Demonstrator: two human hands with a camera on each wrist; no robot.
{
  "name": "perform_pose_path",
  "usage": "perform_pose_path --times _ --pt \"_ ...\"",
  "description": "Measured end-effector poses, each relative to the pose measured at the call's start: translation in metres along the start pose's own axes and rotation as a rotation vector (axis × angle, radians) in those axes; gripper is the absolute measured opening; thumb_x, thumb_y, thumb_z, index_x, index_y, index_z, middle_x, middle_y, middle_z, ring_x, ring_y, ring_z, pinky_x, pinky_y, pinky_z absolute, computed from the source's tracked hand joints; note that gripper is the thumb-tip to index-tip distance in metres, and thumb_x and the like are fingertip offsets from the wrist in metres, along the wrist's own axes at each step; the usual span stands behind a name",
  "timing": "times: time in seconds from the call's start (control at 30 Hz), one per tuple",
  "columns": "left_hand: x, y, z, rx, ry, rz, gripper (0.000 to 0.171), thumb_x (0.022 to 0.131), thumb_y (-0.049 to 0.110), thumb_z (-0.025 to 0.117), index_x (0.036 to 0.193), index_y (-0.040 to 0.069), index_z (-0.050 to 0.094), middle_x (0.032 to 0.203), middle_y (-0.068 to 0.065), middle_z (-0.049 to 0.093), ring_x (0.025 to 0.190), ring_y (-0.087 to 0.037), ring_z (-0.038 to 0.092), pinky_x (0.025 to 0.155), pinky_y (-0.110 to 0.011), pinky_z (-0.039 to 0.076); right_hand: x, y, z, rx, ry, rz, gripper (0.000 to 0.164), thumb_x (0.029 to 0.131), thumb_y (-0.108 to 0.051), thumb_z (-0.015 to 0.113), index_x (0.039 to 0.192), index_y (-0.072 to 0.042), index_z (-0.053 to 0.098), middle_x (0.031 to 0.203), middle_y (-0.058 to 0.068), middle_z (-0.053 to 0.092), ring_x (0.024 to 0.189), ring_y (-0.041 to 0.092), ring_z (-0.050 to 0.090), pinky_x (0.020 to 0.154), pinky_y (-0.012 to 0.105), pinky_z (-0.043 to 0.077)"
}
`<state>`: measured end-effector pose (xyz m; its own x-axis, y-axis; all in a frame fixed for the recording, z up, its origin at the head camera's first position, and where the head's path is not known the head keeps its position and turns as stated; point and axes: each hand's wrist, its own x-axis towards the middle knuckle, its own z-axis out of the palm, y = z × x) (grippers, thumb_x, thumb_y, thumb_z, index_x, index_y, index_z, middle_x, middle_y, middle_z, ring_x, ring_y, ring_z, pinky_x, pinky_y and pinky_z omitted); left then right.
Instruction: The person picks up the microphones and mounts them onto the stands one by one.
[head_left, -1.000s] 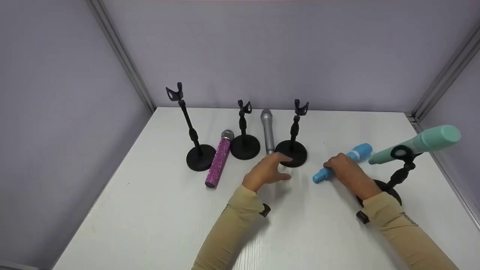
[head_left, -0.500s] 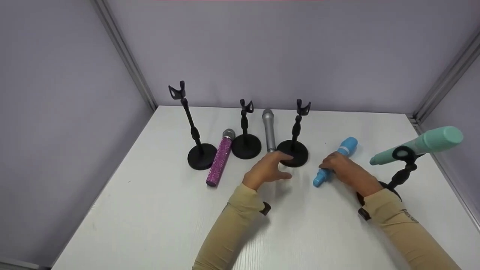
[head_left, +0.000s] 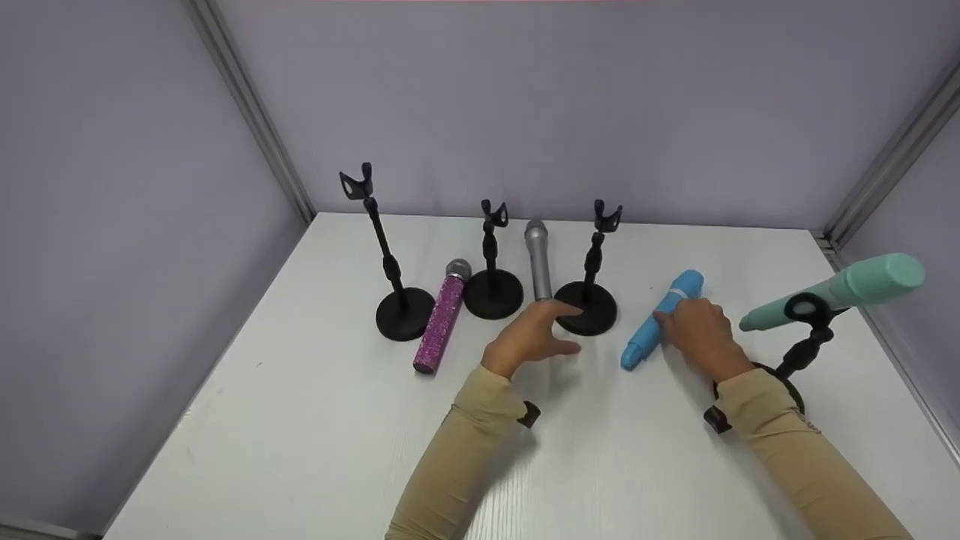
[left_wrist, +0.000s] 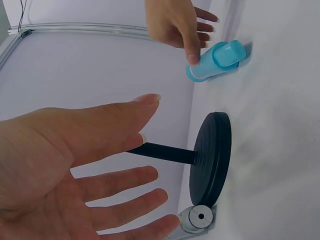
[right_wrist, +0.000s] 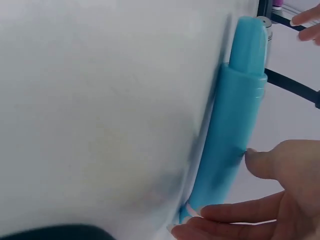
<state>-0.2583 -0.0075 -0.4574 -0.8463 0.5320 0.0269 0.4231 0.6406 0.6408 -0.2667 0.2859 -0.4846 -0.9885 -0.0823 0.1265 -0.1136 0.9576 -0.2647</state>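
Observation:
A blue microphone (head_left: 646, 334) lies aslant on the white table, its head pointing away. My right hand (head_left: 700, 337) is at its right side; in the right wrist view the thumb (right_wrist: 260, 162) touches the microphone's body and the fingers stretch out straight near its head end. My left hand (head_left: 526, 339) hovers with thumb and fingers spread, holding nothing, in front of a short black microphone stand (head_left: 589, 313). A silver microphone (head_left: 538, 259) lies just left of that stand, its near end partly hidden behind the left hand.
At right a mint-green microphone (head_left: 847, 286) rests in a black stand (head_left: 801, 355). Further left are a short stand (head_left: 491, 294), a glittery pink microphone (head_left: 441, 322) lying down and a taller stand (head_left: 403, 315). Grey walls (head_left: 525, 105) border the table.
The blue microphone has turned on the table, its head swinging left and away. My right hand has loosened from over it and shifted to its right side. The left hand stays nearly still.

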Motion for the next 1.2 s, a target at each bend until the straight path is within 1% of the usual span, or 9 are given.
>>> perform_pose_path --times 0.13,0.23,0.3,0.4,0.5,0.6,0.83,1.03,1.2 --pt "-0.001 0.0 -0.001 -0.013 0.003 -0.007 0.056 0.088 0.015 0.083 0.14 0.01 0.064 0.145 -0.005 0.064 0.138 -0.021 0.058 0.117 -0.034 0.045 0.009 -0.003 -0.002 0.029 -0.067 0.047 0.051 0.101 -0.03 0.061 0.056 -0.011 0.044 0.052 -0.002 0.039 0.05 0.016 0.047 0.044 0.027 0.034" --pt "-0.002 0.0 -0.002 -0.018 0.001 0.003 0.055 0.088 0.015 0.083 0.14 0.01 0.064 0.145 -0.004 0.065 0.138 -0.021 0.058 0.117 -0.034 0.045 0.018 -0.007 -0.005 0.051 -0.13 0.067 0.046 0.1 -0.029 0.061 0.06 -0.007 0.051 0.054 0.001 0.045 0.051 0.017 0.05 0.044 0.026 0.037" --pt "-0.002 0.0 -0.004 -0.023 -0.002 0.019 0.053 0.089 0.014 0.082 0.138 0.01 0.065 0.143 -0.004 0.066 0.138 -0.021 0.058 0.117 -0.034 0.044 0.024 -0.009 -0.007 0.072 -0.178 0.1 0.04 0.098 -0.028 0.061 0.069 0.0 0.058 0.058 0.006 0.052 0.051 0.018 0.055 0.044 0.026 0.04" --pt "-0.002 -0.001 -0.007 -0.026 -0.005 0.034 0.049 0.089 0.014 0.081 0.136 0.01 0.067 0.14 -0.002 0.068 0.136 -0.02 0.059 0.116 -0.032 0.045 0.031 -0.011 -0.008 0.102 -0.246 0.147 0.039 0.096 -0.026 0.062 0.09 0.012 0.064 0.067 0.015 0.061 0.053 0.019 0.062 0.044 0.025 0.046" --pt "-0.003 -0.001 -0.009 -0.043 -0.007 0.034 0.045 0.089 0.013 0.081 0.133 0.011 0.07 0.137 -0.004 0.07 0.132 -0.021 0.062 0.114 -0.034 0.047 0.037 -0.01 -0.007 0.14 -0.296 0.177 0.043 0.094 -0.023 0.062 0.106 0.019 0.061 0.077 0.021 0.065 0.054 0.02 0.066 0.046 0.025 0.051" --pt "-0.004 -0.002 -0.01 -0.046 -0.014 0.028 0.042 0.09 0.014 0.081 0.13 0.012 0.072 0.137 -0.005 0.07 0.132 -0.022 0.061 0.114 -0.035 0.047 0.039 -0.008 -0.006 0.175 -0.332 0.188 0.046 0.093 -0.022 0.062 0.112 0.021 0.058 0.082 0.023 0.065 0.055 0.02 0.066 0.047 0.027 0.053" --pt "-0.002 -0.004 -0.012 -0.058 -0.007 0.014 0.037 0.089 0.015 0.081 0.125 0.014 0.075 0.139 -0.007 0.069 0.133 -0.024 0.061 0.113 -0.037 0.049 0.04 -0.003 -0.006 0.212 -0.355 0.196 0.049 0.093 -0.021 0.061 0.116 0.022 0.054 0.091 0.028 0.064 0.061 0.022 0.066 0.05 0.028 0.054" --pt "-0.001 -0.008 -0.011 -0.071 0.018 0.026 0.039 0.088 0.015 0.082 0.126 0.011 0.074 0.133 -0.006 0.072 0.128 -0.024 0.064 0.109 -0.038 0.051 0.039 0.001 -0.007 0.257 -0.342 0.198 0.049 0.094 -0.024 0.06 0.115 0.019 0.053 0.091 0.025 0.062 0.065 0.023 0.066 0.053 0.03 0.057" --pt "0.002 -0.014 -0.011 -0.069 0.034 0.023 0.043 0.088 0.015 0.082 0.129 0.01 0.072 0.132 -0.004 0.073 0.125 -0.027 0.066 0.108 -0.039 0.052 0.038 0.0 -0.013 0.355 -0.337 0.212 0.062 0.097 -0.027 0.06 0.131 0.021 0.044 0.115 0.037 0.059 0.091 0.037 0.07 0.07 0.041 0.064"
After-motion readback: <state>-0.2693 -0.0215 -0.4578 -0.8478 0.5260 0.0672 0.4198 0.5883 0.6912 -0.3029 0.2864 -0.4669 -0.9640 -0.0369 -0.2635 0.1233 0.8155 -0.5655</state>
